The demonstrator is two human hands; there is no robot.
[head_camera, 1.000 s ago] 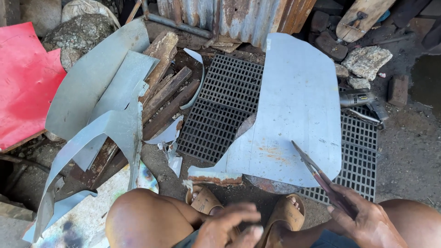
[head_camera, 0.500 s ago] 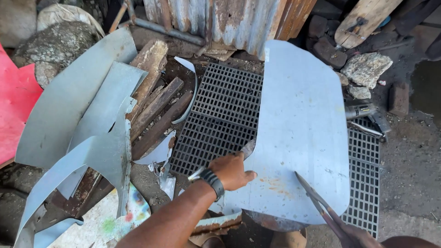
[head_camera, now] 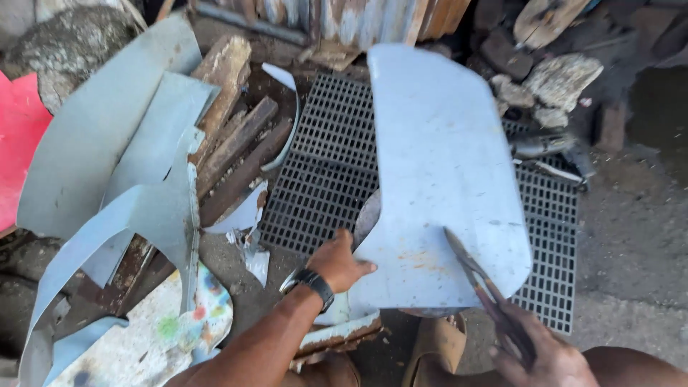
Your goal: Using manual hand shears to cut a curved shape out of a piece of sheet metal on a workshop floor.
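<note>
A pale blue-grey sheet metal panel (head_camera: 444, 179) with rounded corners lies over a black metal grate (head_camera: 322, 179). My left hand (head_camera: 340, 261), with a black wristband, grips the panel's near left edge. My right hand (head_camera: 537, 355) at the bottom right holds metal shears (head_camera: 476, 276), whose blades point up and left over the panel's near right part. My knees and sandalled feet show at the bottom edge.
Curved cut-off strips of the same sheet metal (head_camera: 122, 179) pile up on the left over weathered wooden planks (head_camera: 229, 136). A red sheet (head_camera: 18, 150) is at far left. Stones (head_camera: 552, 82) and corrugated metal (head_camera: 358, 14) lie behind. Bare ground (head_camera: 631, 236) is on the right.
My left hand has come up from my lap and taken the panel's near left edge. The shears have stayed over the panel's near right. The view has shifted a little closer.
</note>
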